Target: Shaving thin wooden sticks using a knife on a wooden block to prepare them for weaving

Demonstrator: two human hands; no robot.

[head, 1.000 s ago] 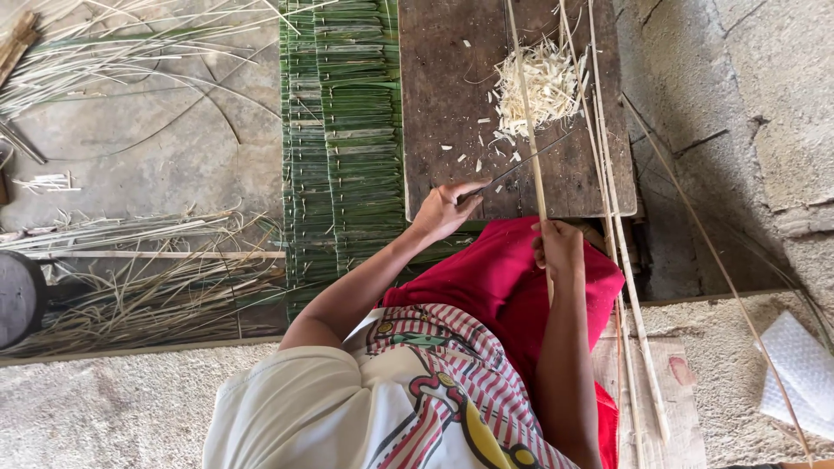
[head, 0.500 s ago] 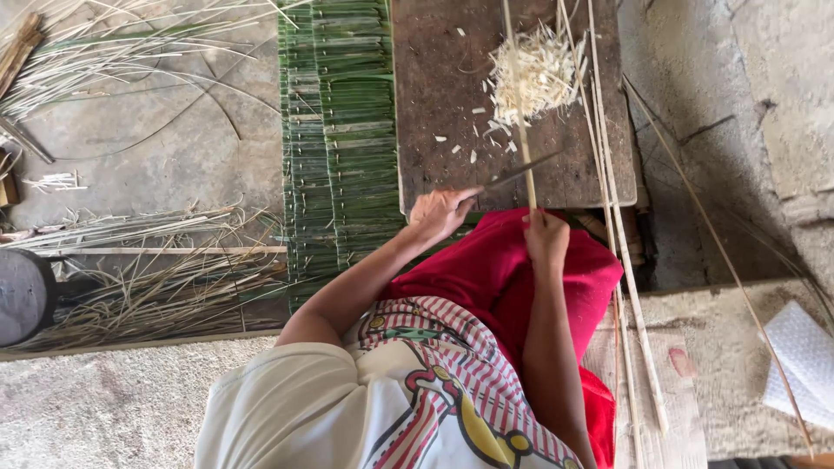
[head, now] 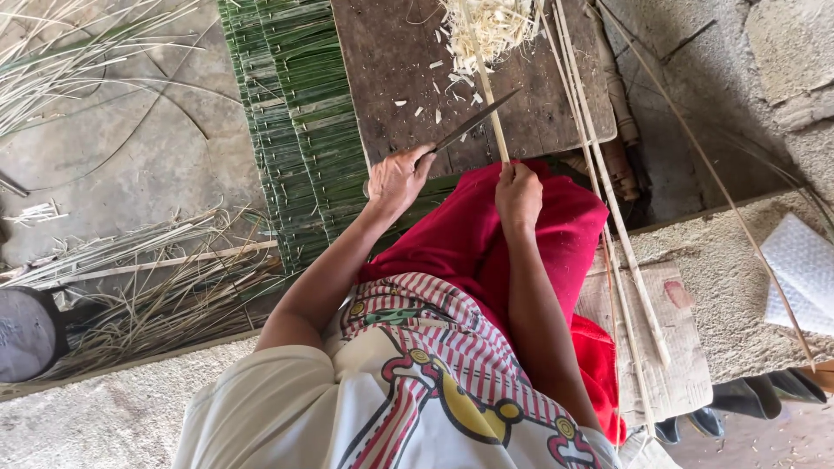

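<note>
Grey concrete floor fills the left of the frame, with dry split stalks lying in the lower left. A mat of green strips lies at the top middle, and a dark wooden board sits beside it with a pile of pale shavings at its top edge.

The left hand is closed around the handle of a knife. The right hand pinches a thin pale stick that runs up over the board. The blade crosses the stick just above the right hand.

The stick looks light, thin and bendy, and it may snap if pushed hard. Holding it low, near the blade, seems best.

More long pale sticks lie to the right. A flat brown cardboard piece lies at the lower right, and a white bumpy sheet sits at the right edge.
</note>
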